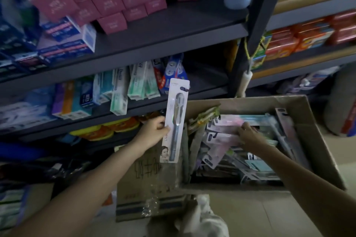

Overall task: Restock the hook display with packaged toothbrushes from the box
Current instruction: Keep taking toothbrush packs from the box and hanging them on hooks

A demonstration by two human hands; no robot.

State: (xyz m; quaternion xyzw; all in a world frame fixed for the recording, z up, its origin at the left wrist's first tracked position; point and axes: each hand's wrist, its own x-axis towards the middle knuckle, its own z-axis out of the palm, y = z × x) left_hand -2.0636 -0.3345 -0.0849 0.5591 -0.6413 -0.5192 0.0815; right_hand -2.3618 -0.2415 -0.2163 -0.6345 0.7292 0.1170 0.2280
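Observation:
My left hand (154,131) grips a white packaged toothbrush (175,119) by its left edge and holds it upright in front of the shelves. An open cardboard box (316,140) stands on the floor at the right, filled with several packaged toothbrushes (227,134) in pink, blue and grey. My right hand (250,136) reaches into the box, fingers curled over the pink packs; whether it grips one is unclear. No hook display can be made out.
Dark metal shelving fills the left and top. Pink boxes (107,0) sit on the upper shelf, toothpaste cartons (119,90) on the middle one, yellow-orange packs (107,129) lower down. A second cardboard box (146,184) stands below the held pack. Red-orange boxes (300,38) fill the right rack.

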